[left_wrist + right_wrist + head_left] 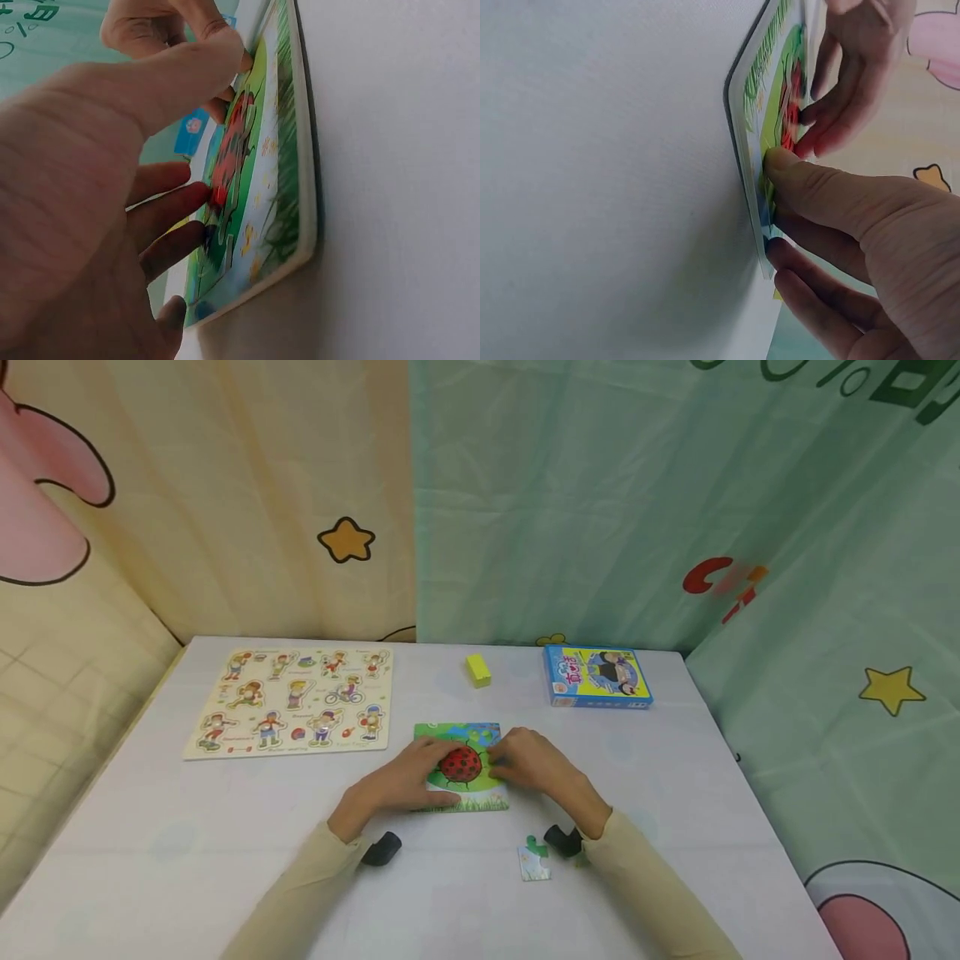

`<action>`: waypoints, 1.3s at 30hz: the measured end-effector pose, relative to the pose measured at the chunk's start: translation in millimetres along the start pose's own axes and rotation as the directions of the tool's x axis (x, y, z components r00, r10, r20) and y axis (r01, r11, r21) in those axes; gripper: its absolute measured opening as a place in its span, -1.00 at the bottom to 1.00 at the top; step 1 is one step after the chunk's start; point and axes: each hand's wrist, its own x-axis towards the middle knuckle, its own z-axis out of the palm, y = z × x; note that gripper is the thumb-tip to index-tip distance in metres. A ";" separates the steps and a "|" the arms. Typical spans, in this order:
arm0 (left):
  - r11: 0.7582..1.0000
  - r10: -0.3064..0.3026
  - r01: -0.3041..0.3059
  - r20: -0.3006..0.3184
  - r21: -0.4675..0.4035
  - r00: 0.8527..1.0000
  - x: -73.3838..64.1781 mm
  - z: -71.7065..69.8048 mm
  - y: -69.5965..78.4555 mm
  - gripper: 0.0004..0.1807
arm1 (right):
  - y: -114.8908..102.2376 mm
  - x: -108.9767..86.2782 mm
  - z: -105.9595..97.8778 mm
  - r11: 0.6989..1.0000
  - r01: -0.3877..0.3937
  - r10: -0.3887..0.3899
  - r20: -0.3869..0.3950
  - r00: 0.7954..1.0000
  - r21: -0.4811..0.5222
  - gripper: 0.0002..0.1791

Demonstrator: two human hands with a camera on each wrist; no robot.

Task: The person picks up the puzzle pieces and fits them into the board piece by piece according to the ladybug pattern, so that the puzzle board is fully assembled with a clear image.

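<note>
A small ladybug jigsaw puzzle (pixel 472 802) lies flat on the table, its frame edged with printed grass. From the left, my left hand (pixel 412 772) reaches over it with fingers spread and relaxed; the fingertips (pixel 199 196) are at the red ladybug. On the opposite side my right hand (pixel 532 760) has its thumb and curled fingers together at the puzzle's right part, pinching a piece there that the fingers largely hide. In the right wrist view the thumb (pixel 784 161) presses on the green printed surface.
Near my right wrist lies a loose jigsaw piece (pixel 535 863). A peg puzzle board (pixel 292 702) with printed figures is at the back left. A yellow block (pixel 477 670) and a blue-edged box (pixel 597 677) stand further back on the white table (pixel 450 902).
</note>
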 end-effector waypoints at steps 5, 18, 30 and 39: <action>0.999 -0.034 0.034 0.021 0.006 0.999 -4.3 -7.3 -3.4 0.08 | 1.7 1.3 1.4 0.999 -0.052 0.052 -0.021 0.998 0.017 -0.76; 0.991 -0.097 0.095 0.022 0.099 0.995 -14.5 -27.0 -10.7 0.16 | 6.4 -5.6 -0.5 0.999 -0.033 0.033 0.039 0.999 0.000 -0.76; 0.985 -0.135 0.134 -0.003 0.109 0.991 -13.4 -25.7 -11.0 0.15 | -10.8 -53.8 -9.4 0.992 -0.043 0.032 0.092 0.995 0.122 -0.75; 0.983 -0.150 0.148 0.007 0.106 0.989 -12.2 -26.9 -11.7 0.14 | -28.0 -104.7 -12.8 0.972 -0.128 0.095 0.164 0.982 0.198 -0.57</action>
